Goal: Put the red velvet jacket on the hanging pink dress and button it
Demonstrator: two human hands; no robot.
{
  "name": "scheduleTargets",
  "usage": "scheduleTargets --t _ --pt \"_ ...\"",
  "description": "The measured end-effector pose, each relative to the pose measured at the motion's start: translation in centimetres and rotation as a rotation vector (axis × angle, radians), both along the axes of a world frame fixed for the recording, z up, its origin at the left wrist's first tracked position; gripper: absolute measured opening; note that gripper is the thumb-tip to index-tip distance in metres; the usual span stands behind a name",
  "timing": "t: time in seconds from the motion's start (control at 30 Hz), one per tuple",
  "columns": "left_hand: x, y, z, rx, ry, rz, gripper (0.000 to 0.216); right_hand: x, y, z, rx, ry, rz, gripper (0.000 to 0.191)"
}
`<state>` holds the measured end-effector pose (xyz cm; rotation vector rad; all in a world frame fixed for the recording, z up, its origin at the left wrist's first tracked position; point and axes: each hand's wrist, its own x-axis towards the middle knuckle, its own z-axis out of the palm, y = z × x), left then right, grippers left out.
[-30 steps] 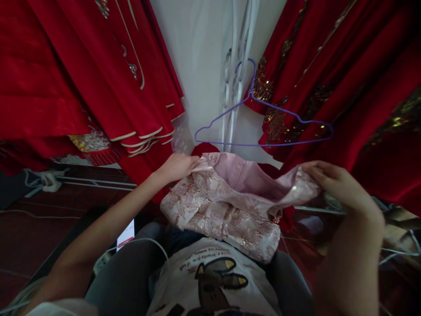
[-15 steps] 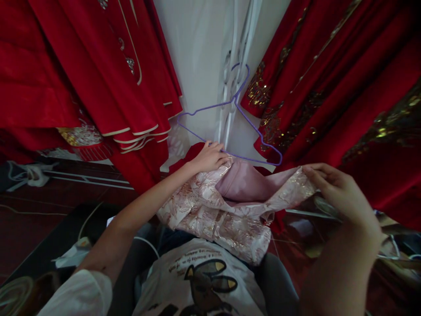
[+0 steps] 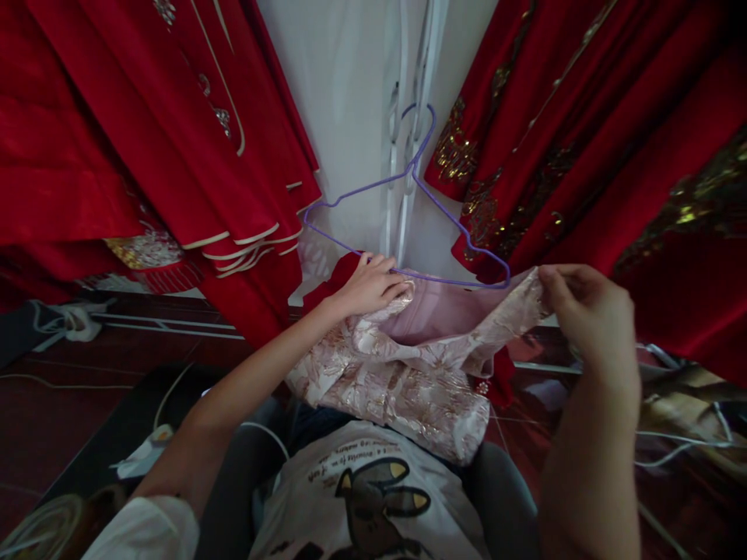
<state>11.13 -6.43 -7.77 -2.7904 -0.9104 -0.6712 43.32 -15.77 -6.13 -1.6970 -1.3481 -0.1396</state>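
Note:
A pale pink brocade garment (image 3: 402, 389) with a gold sheen lies bunched across my lap, its smooth pink lining (image 3: 435, 307) showing at the opening. My left hand (image 3: 377, 286) is closed around the bottom bar of a purple clothes hanger (image 3: 373, 185), and its fingers also rest on the garment's edge. The hanger stands upright, hook on top, its right shoulder end over the lining. At the right, my right hand (image 3: 583, 299) pinches a strip of the garment between thumb and fingers and holds it stretched up, close to the hanger's right end.
Red garments with silver trim (image 3: 233, 155) hang at the left, and red ones with gold sequins (image 3: 478, 179) at the right. A white cabinet (image 3: 332, 93) with handles stands between them. Cables and a white rail (image 3: 169, 327) lie low over the dark red floor.
My right hand has moved up and slightly left with the garment's edge. The hanger's right end now lies over the opening, against the lining. My left hand keeps its grip.

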Motion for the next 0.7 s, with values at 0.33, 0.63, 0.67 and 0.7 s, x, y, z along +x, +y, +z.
scheduleTargets --t 0.33,0.63,0.67,0.7 --pt "4.3 -0.4 -0.8 -0.048 -0.049 -0.091 0.048 -5.6 5.2 6.3 0.067 -0.16 0.011 0.024" --pt "-2.5 2.4 0.9 -0.183 -0.51 -0.031 0.03 -5.0 6.2 4.0 0.06 -0.181 0.144 0.027" --pt "-4.2 2.9 1.0 -0.187 -0.587 0.056 0.029 -4.7 6.1 4.2 0.074 -0.19 0.124 0.026" --pt "-6.0 3.4 0.9 -0.174 -0.688 0.155 0.03 -4.4 6.0 4.4 0.083 -0.194 0.113 0.027"
